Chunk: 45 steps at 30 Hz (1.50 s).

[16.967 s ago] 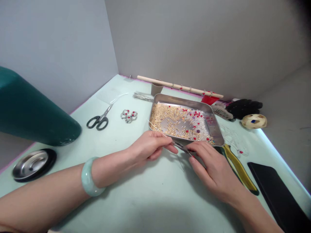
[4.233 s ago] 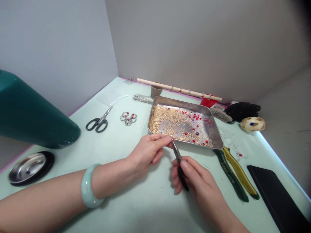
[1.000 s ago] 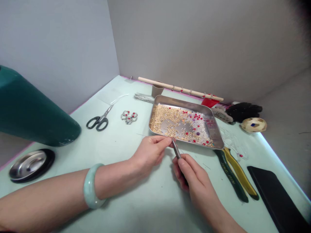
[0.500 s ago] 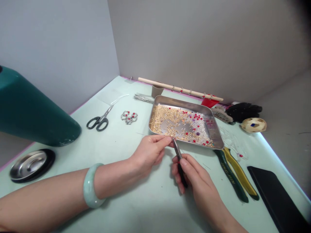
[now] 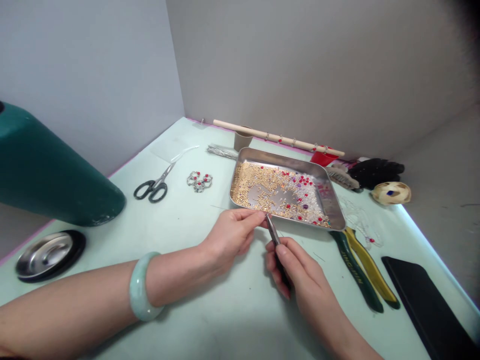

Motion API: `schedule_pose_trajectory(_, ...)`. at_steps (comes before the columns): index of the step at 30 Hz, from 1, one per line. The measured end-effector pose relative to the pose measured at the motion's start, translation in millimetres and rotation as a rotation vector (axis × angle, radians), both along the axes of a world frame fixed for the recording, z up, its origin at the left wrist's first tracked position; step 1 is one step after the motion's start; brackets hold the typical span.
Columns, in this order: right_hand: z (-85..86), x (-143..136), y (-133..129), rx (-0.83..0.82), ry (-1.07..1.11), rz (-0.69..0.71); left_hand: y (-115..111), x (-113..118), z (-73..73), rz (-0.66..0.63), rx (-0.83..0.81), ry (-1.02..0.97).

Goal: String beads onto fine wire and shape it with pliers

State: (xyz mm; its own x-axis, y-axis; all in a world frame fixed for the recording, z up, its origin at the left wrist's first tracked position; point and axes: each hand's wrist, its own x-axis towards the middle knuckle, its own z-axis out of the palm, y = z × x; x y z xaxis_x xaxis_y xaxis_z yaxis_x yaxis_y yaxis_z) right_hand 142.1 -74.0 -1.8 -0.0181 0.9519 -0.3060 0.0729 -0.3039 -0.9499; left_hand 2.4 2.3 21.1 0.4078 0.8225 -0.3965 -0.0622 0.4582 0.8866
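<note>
The left hand (image 5: 234, 235) is laid low over the pale green table (image 5: 210, 310), palm turned inward, with the forearm stretched in from the lower left and a pale green bangle (image 5: 140, 286) worn at the wrist. Its thumb and forefinger are pinched together on a thin wire (image 5: 221, 208), which is seen running leftward from the fingertips; the piece itself at the pinch is too small to be made out. The right hand (image 5: 298, 270) is brought in from the lower right, its fingers curled and closed around the dark handles of small pliers (image 5: 275, 242). The pliers are angled up and to the left, and their tip is set right against the left fingertips, just in front of the near rim of the metal tray (image 5: 339, 217). Gold, red and clear beads (image 5: 270, 187) are spread inside the tray. Green and yellow handled pliers (image 5: 360, 272) are left lying to the right of the right hand, well apart from the scissors (image 5: 153, 186) at the left.
</note>
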Motion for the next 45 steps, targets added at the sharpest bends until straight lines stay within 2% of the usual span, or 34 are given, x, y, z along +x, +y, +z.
schedule_pose_trajectory(15,-4.6,-1.4,1.5,0.070,-0.205,-0.004,0.0,0.4,-0.1,-0.001,-0.013,0.003)
schedule_pose_trajectory(22,3.4,-3.5,0.6,-0.010,0.041,-0.016,-0.2,-0.6,4.3,-0.006,0.030,0.031)
schedule_pose_trajectory(25,2.4,-3.0,-0.6,-0.011,0.083,-0.023,-0.1,-0.2,4.4,0.003,0.058,0.064)
schedule_pose_trajectory(31,0.7,-2.0,-2.4,0.026,-0.030,-0.003,0.3,0.5,0.8,0.034,0.171,0.138)
schedule_pose_trajectory(38,-0.2,0.1,-1.0,0.077,-0.210,0.015,0.7,0.3,0.2,0.030,0.189,0.123)
schedule_pose_trajectory(41,1.3,-0.1,-0.8,0.052,-0.153,0.010,1.3,0.2,-0.3,0.024,0.192,0.113)
schedule_pose_trajectory(45,0.0,-0.4,-0.7,0.016,0.080,-0.022,1.8,0.8,-0.7,0.046,0.182,0.080)
